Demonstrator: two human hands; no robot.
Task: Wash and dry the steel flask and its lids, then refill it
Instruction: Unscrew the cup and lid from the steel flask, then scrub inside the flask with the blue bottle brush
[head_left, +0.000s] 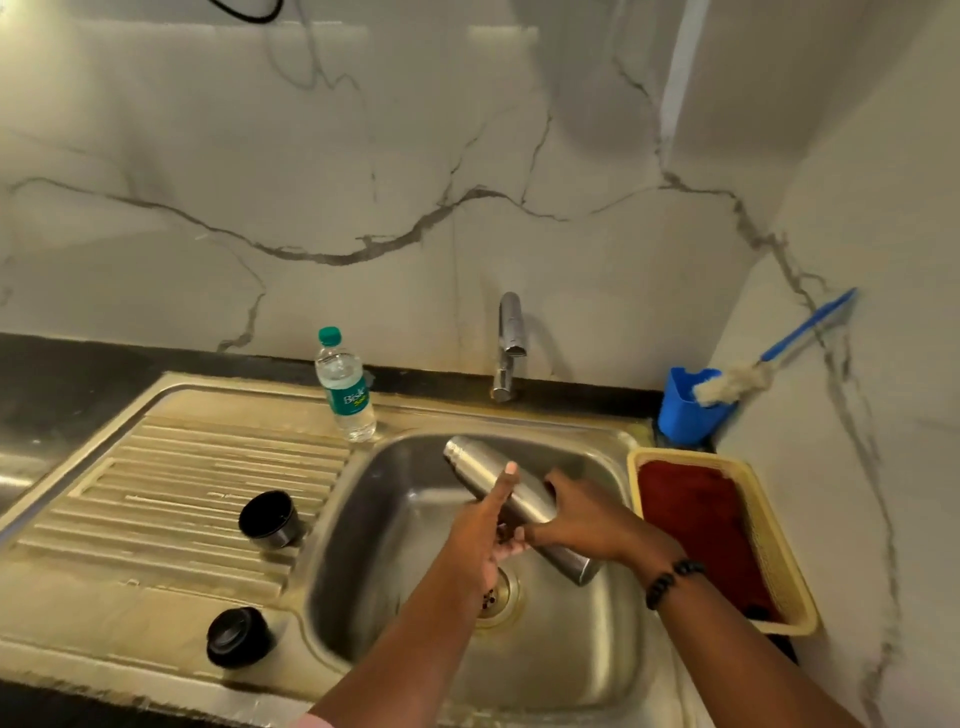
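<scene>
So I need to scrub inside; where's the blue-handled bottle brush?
The blue-handled bottle brush stands in the blue plastic holder at the far right corner, behind the yellow basket.

The cylindrical steel flask (511, 501) at the frame's centre has a brushed, satiny metal skin, while the stainless sink basin (582, 649) around it looks duller and stained. At lower left, two round black lids (269, 519) appear smooth plastic; at right, a yellow plastic basket (779, 561) holds rough maroon cloth (701, 525).
</scene>
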